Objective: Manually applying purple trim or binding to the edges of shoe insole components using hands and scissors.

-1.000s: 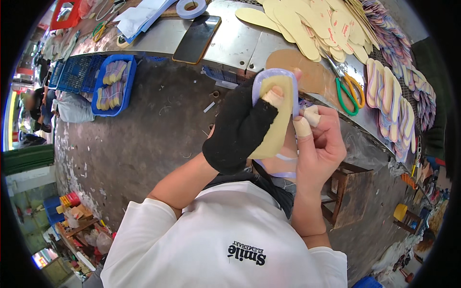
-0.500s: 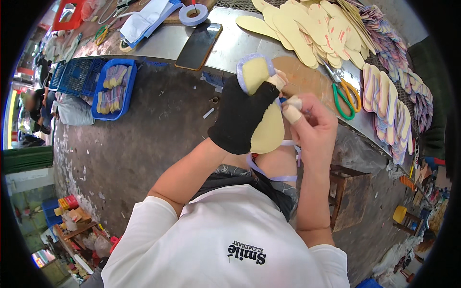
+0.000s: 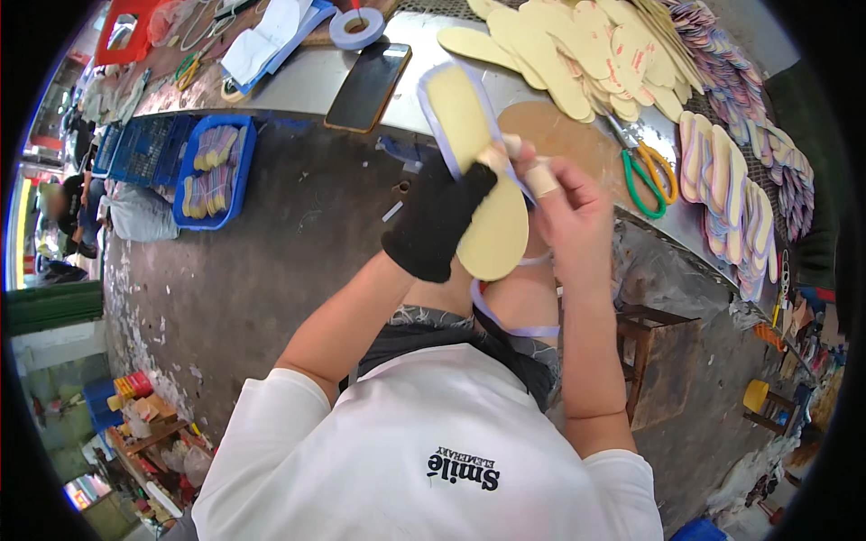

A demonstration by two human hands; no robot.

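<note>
My left hand (image 3: 433,221), in a black glove with bare, taped fingertips, grips a cream insole (image 3: 494,236) by its middle. The insole is tilted, one end pointing up towards the bench. Lavender edging tape (image 3: 431,108) borders that upper end; the lower, rounded end shows a plain cream edge. At the insole's right edge, my right hand (image 3: 577,212) is closed in a pinch at the tape, with pale wraps on its thumb and finger. The fingers partly hide the pinched spot. A loose loop of the lavender strip (image 3: 519,331) hangs across my lap.
On the metal bench lie a phone (image 3: 368,87), a tape roll (image 3: 356,29), scissors (image 3: 642,180), a round brown board (image 3: 559,135) and piles of cream insoles (image 3: 568,59). Edged insoles (image 3: 713,171) are stacked at right. A blue basket (image 3: 236,185) of bundles stands left; a wooden stool (image 3: 667,370) stands right.
The insole has moved up and left and turned, so more of its lavender-edged upper end shows. My right hand has shifted slightly up and left along its edge.
</note>
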